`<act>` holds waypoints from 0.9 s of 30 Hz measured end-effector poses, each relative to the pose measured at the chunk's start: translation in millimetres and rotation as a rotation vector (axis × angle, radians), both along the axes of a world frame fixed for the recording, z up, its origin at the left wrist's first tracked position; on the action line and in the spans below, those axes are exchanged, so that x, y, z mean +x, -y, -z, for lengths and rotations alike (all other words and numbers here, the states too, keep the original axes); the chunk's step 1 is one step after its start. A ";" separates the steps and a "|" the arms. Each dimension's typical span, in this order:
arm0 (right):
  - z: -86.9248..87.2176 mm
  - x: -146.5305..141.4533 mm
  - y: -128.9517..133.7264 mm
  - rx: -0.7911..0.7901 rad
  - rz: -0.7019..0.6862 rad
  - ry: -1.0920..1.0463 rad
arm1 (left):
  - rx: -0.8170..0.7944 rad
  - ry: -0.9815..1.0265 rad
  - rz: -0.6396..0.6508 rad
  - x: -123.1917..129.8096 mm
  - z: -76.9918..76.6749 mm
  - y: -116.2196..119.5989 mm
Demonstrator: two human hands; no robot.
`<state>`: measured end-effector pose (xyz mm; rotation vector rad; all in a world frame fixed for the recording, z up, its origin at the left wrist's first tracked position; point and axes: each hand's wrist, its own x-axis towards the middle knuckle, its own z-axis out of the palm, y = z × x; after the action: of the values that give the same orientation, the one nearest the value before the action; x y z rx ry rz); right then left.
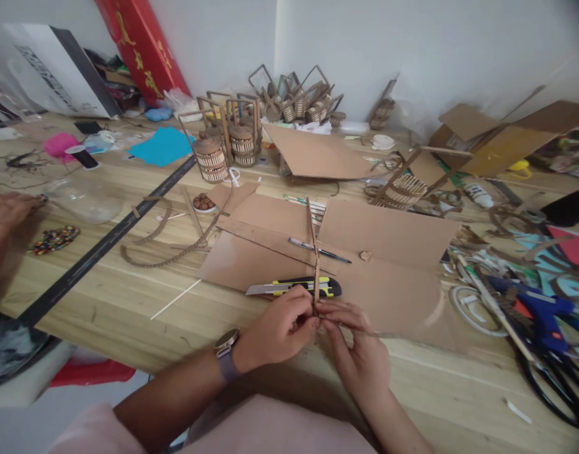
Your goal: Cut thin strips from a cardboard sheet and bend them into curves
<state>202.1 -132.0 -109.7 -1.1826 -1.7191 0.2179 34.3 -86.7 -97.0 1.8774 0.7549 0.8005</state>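
Note:
A narrow brown cardboard strip (316,271) stands out away from me over the cardboard sheets. Its near end is pinched by my left hand (282,325), which wears a watch, and by my right hand (358,347); the fingertips of both nearly meet. Just beyond my knuckles lies a yellow and black utility knife (275,287) with its blade pointing left. A dark pen (334,253) passes behind the strip on the cardboard sheet (393,277).
At the right are a blue glue gun (540,309) and black scissors (549,384). Small lidded baskets (211,159) stand at the back. Another person's hand (8,214) rests at the left, near beads (55,240). A bowl of brown balls (204,202) sits left of the cardboard.

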 end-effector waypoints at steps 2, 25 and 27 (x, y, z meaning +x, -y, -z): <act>-0.2 0.9 0.6 -0.004 -0.002 -0.002 | 0.007 -0.009 0.011 -0.2 0.2 0.3; -1.0 0.3 3.1 -0.030 -0.026 -0.120 | -0.039 -0.016 0.013 -1.9 -1.7 -2.5; -0.9 1.1 1.3 -0.027 -0.010 -0.048 | -0.040 -0.018 0.016 -1.7 -1.0 -2.4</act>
<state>203.2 -133.3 -108.8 -1.1792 -1.6854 0.2738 32.7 -84.3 -95.9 1.8546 0.7612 0.7540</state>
